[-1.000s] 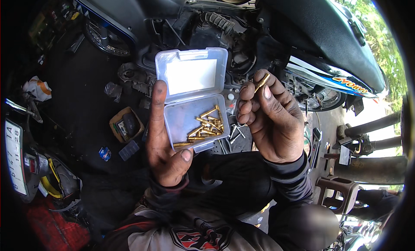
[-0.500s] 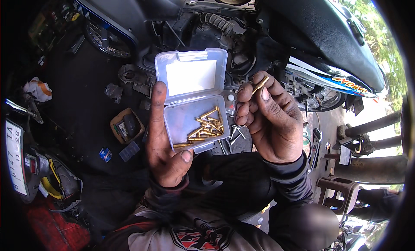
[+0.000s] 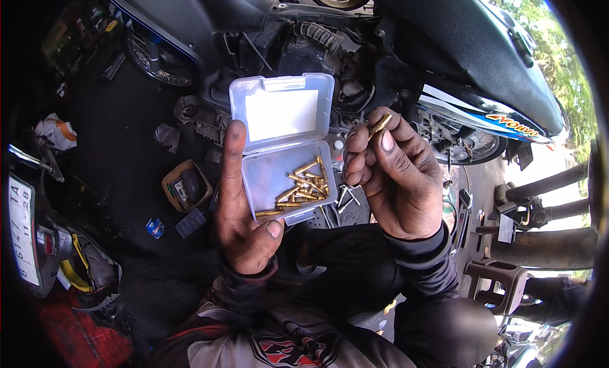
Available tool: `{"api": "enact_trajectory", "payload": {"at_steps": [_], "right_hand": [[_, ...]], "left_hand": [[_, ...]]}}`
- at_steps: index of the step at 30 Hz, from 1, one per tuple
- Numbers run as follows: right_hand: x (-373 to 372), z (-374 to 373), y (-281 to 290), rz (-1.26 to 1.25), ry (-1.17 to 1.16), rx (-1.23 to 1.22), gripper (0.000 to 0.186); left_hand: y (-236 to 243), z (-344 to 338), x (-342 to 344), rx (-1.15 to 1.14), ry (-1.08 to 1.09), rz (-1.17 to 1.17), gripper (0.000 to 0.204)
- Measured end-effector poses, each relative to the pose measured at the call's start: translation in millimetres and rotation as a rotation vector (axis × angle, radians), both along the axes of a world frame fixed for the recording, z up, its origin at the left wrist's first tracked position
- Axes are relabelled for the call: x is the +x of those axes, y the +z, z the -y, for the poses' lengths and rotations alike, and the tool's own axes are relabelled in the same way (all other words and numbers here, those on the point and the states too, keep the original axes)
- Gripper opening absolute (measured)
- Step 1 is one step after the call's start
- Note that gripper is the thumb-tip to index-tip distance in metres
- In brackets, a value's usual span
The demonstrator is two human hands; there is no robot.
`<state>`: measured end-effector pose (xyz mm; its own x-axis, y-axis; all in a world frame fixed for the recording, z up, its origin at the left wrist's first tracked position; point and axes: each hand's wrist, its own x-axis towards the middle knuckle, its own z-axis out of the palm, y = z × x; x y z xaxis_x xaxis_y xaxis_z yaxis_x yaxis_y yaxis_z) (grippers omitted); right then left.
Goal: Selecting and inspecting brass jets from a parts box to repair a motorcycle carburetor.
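My left hand [image 3: 236,206] supports a clear plastic box [image 3: 250,178] from below and the side, thumb at its near edge and one finger upright along its left side. The hinged lid [image 3: 235,114] stands open, a white label on it. Inside lie several slender brass carburetor jets [image 3: 306,189], mostly heaped to the right. Right of the box, my right hand [image 3: 406,184] is raised, pinching one brass carburetor jet [image 3: 380,124] between thumb and fingertips. The jet tilts up to the right, its lower end partly hidden by the fingers.
A partly stripped motorbike [image 3: 317,38] stands just ahead, its dark seat [image 3: 466,57] at the right. On the ground at left sit a small carton of parts [image 3: 186,185] and a metal engine casing [image 3: 196,114]. A brown plastic stool [image 3: 498,282] is at right.
The jet in my right hand has turned slightly and shifted a little left and down. The box has moved very slightly right and down in view; my left hand keeps its hold.
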<state>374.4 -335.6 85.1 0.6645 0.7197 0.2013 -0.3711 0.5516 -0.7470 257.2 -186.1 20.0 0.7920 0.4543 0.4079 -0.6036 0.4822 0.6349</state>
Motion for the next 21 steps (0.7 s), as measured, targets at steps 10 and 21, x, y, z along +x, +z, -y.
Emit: {"api": "enact_trajectory", "payload": {"at_steps": [10, 21], "right_hand": [[-3.0, 0.8, 3.4, 0.0, -0.023, -0.024, 0.021], [-2.6, 0.8, 3.3, 0.03, -0.086, -0.077, 0.018]], "left_hand": [[1.1, 0.6, -0.6, -0.013, -0.019, -0.001, 0.111], [2.6, 2.1, 0.5, -0.086, -0.026, 0.018, 0.111]]}}
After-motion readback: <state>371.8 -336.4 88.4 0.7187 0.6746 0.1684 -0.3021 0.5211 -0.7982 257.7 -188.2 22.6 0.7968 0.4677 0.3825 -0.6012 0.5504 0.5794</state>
